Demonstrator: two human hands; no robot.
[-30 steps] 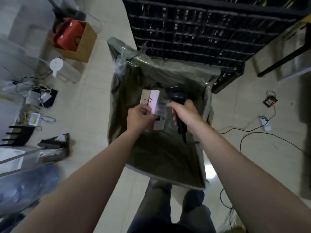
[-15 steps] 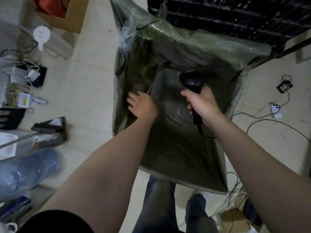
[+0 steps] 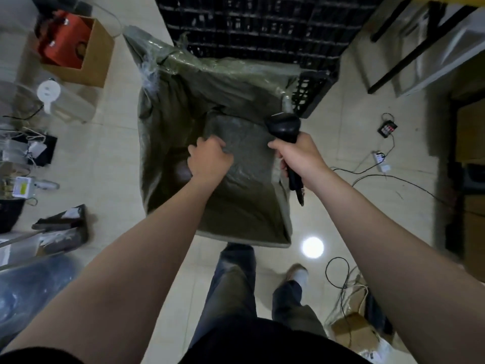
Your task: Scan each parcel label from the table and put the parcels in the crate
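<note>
So, head view, looking straight down: pale tiled floor with cables trailing over it on the right, and a bright light reflection just past the person's shoes. Black crate sits at the top of the picture, with a green-lined bin right in front of it. Left side is clutter: a cardboard box with something red in it, a white jug-like thing, small gadgets, all kinda blurry. The bench isn't really visible, maybe just a pale edge at far left, can't say.

Inside the bin there's a flat grey-green parcel lying on the bottom, and a dark patch beside it I can't make out. Left hand is down in the bin, fingers curled on the parcel's left edge. Right hand is closed tight around a black scanner, head pointing away over the bin's right rim.
</note>
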